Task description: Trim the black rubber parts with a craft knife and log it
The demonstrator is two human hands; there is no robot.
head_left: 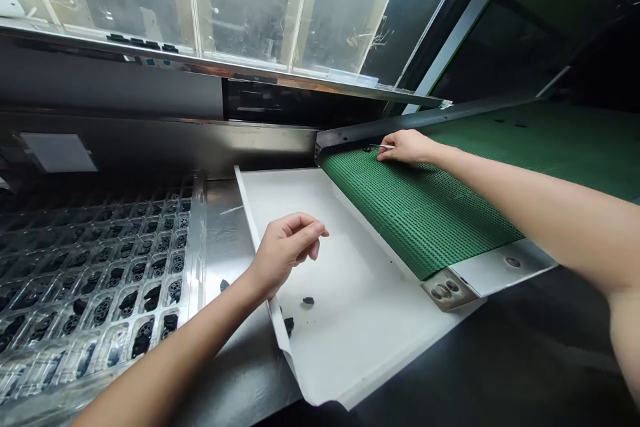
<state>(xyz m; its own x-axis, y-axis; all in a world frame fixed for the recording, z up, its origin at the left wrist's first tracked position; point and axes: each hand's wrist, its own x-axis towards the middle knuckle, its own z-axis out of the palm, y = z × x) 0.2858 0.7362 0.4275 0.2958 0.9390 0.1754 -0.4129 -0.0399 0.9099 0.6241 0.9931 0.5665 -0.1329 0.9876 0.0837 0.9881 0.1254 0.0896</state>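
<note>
My right hand (401,146) is over the far edge of the green mesh conveyor belt (425,213), its fingers closed on a thin light-coloured tool (381,146). The tool's tip points at a small dark part (367,149) lying on the belt. My left hand (296,245) hovers above the white tray (340,280) with its fingers curled together; whether anything small is between them cannot be made out. Two black pieces lie in the tray, one (308,301) below my left hand and another (289,327) by the tray's left wall.
Clear compartment trays (120,280) with black parts stand at the left. A thin white stick (231,210) and a black piece (225,285) lie on the metal surface. A transparent cover (245,7) hangs above. More dark parts (521,125) are farther back on the belt.
</note>
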